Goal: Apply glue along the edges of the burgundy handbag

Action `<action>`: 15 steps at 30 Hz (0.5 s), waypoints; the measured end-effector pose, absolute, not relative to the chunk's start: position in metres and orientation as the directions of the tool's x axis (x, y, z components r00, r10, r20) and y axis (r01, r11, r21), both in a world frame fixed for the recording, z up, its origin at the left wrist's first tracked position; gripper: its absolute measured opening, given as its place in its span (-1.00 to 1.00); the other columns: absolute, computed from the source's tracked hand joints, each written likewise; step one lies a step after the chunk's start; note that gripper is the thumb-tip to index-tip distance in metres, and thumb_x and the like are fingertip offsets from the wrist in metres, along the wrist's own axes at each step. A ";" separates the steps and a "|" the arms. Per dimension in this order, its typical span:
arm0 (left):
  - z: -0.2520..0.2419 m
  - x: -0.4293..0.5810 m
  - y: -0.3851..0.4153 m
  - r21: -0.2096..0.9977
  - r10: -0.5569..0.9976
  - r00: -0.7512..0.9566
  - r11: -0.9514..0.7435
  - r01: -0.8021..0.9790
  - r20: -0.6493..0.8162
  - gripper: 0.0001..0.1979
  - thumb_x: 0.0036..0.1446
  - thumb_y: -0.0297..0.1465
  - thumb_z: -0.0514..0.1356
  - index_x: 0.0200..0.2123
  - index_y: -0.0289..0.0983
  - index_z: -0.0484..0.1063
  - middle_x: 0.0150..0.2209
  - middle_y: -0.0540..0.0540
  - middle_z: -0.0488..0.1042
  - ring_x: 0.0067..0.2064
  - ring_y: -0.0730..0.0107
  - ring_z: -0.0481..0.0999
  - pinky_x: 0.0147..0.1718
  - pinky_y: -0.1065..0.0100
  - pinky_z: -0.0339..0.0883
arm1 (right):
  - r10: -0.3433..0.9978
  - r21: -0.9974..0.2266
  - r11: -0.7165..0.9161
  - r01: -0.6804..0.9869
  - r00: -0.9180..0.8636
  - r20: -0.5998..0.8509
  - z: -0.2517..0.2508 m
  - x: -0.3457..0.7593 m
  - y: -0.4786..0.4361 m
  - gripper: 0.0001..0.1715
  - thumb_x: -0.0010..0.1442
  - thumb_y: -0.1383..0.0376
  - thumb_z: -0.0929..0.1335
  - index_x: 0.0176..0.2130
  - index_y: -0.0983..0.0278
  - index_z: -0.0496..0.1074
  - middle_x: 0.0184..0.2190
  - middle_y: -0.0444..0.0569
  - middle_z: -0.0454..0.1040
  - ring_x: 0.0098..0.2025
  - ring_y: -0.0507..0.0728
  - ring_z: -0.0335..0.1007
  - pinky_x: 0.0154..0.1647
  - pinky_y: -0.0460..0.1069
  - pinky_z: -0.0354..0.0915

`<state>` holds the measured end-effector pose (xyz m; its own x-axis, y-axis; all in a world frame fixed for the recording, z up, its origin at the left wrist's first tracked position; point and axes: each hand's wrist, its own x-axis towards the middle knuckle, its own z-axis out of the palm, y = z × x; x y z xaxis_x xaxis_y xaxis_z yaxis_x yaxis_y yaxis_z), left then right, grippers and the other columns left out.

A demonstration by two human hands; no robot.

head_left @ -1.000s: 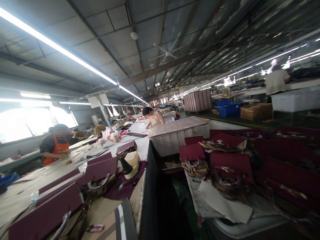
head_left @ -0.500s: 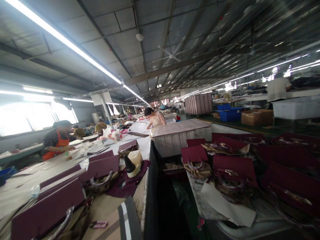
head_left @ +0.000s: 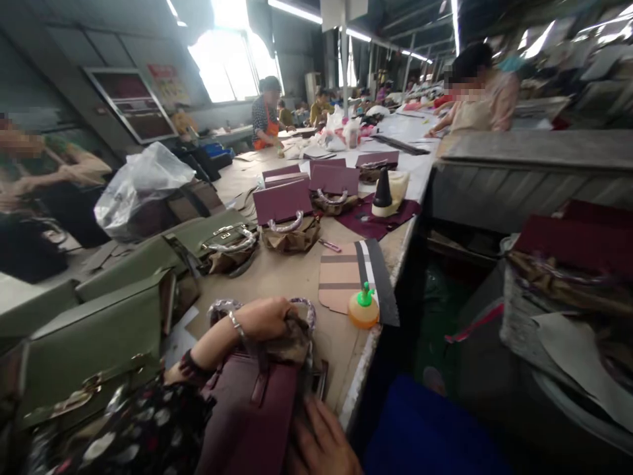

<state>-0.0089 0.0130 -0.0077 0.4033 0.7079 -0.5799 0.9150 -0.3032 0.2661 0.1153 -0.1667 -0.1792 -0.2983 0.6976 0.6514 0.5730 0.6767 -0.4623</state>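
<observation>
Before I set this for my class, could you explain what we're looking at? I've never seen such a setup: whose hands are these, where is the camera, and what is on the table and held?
There is no machine: these are a person's own bare hands, seen by a camera worn on that person's head, looking forward and down.

The left hand grips crumpled brown wrapping at the top of a maroon bag. The right hand is at the bag's side; whether it grips anything is hard to tell.

On the worktable are green bags to the left, more maroon bags beyond, and a green-topped bottle near the edge. A co-worker in an orange apron is farther back.
</observation>
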 end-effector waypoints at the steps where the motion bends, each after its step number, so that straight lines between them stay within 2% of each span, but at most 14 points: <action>1: -0.009 -0.008 0.015 0.273 0.705 0.405 -0.300 0.914 -0.582 -0.90 -0.09 -0.37 0.15 -0.45 -0.26 0.42 -0.53 0.06 0.34 -0.45 0.45 0.32 -0.51 0.45 0.06 | 0.637 -0.391 0.714 0.581 -0.306 0.708 -0.179 0.118 -0.162 -0.63 0.09 0.39 0.37 -0.06 0.30 0.41 -0.19 0.02 0.53 -0.06 0.24 0.43 -0.09 0.05 0.46; 4: -0.013 -0.007 0.016 0.288 0.699 0.424 -0.312 0.905 -0.575 -0.91 -0.07 -0.37 0.13 -0.47 -0.26 0.40 -0.56 0.05 0.30 -0.48 0.45 0.28 -0.53 0.44 0.03 | 0.541 -0.316 0.797 0.515 -0.376 0.752 -0.167 0.132 -0.153 -0.69 0.14 0.43 0.30 -0.08 0.26 0.41 -0.21 -0.04 0.54 -0.06 0.18 0.44 -0.05 0.03 0.43; 7: -0.016 -0.010 0.017 0.308 0.695 0.445 -0.323 0.895 -0.564 -0.91 -0.04 -0.38 0.13 -0.44 -0.26 0.40 -0.52 0.03 0.34 -0.45 0.43 0.30 -0.51 0.43 0.04 | 0.592 -0.427 0.777 0.463 -0.307 0.745 -0.151 0.151 -0.147 -0.72 0.18 0.43 0.24 -0.09 0.30 0.37 -0.25 0.00 0.53 -0.10 0.13 0.45 -0.07 -0.01 0.42; 9: -0.018 -0.013 0.018 0.337 0.690 0.455 -0.311 0.889 -0.563 -0.87 -0.02 -0.34 0.15 -0.37 -0.25 0.41 -0.46 0.02 0.40 -0.40 0.40 0.34 -0.46 0.43 0.10 | 0.723 -0.575 0.637 0.513 -0.140 0.676 -0.145 0.167 -0.140 -0.76 0.21 0.39 0.23 -0.10 0.29 0.34 -0.26 0.04 0.49 -0.14 0.13 0.45 -0.11 -0.02 0.42; 11: -0.020 -0.016 0.018 0.366 0.686 0.458 -0.290 0.884 -0.565 -0.75 -0.04 -0.24 0.22 -0.30 -0.25 0.40 -0.39 0.00 0.45 -0.35 0.35 0.39 -0.42 0.42 0.15 | 0.810 -0.684 0.431 0.589 0.083 0.581 -0.141 0.185 -0.126 -0.81 0.23 0.31 0.26 -0.12 0.26 0.32 -0.26 0.04 0.45 -0.21 0.13 0.44 -0.21 -0.01 0.43; 13: -0.023 -0.018 0.018 0.400 0.685 0.453 -0.250 0.882 -0.571 -0.58 -0.17 -0.14 0.32 -0.26 -0.25 0.40 -0.33 -0.01 0.48 -0.29 0.29 0.42 -0.39 0.42 0.20 | 0.812 -0.706 0.303 0.640 0.216 0.543 -0.140 0.202 -0.108 -0.76 0.23 0.22 0.29 -0.09 0.25 0.31 -0.23 0.05 0.41 -0.25 0.14 0.42 -0.30 -0.01 0.44; 15: -0.026 -0.020 0.018 0.444 0.686 0.438 -0.184 0.877 -0.580 -0.48 -0.32 -0.15 0.40 -0.25 -0.26 0.40 -0.31 -0.02 0.50 -0.26 0.24 0.44 -0.37 0.41 0.24 | 0.805 -0.684 0.266 0.679 0.234 0.545 -0.139 0.216 -0.088 -0.60 0.23 0.16 0.29 0.02 0.27 0.25 -0.14 0.11 0.37 -0.19 0.19 0.40 -0.26 0.05 0.45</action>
<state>-0.0200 0.0178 -0.0264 0.4383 0.6862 -0.5805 0.8768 -0.1842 0.4442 0.2158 -0.0882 -0.1385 0.2342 0.8050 0.5452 0.6792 0.2657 -0.6841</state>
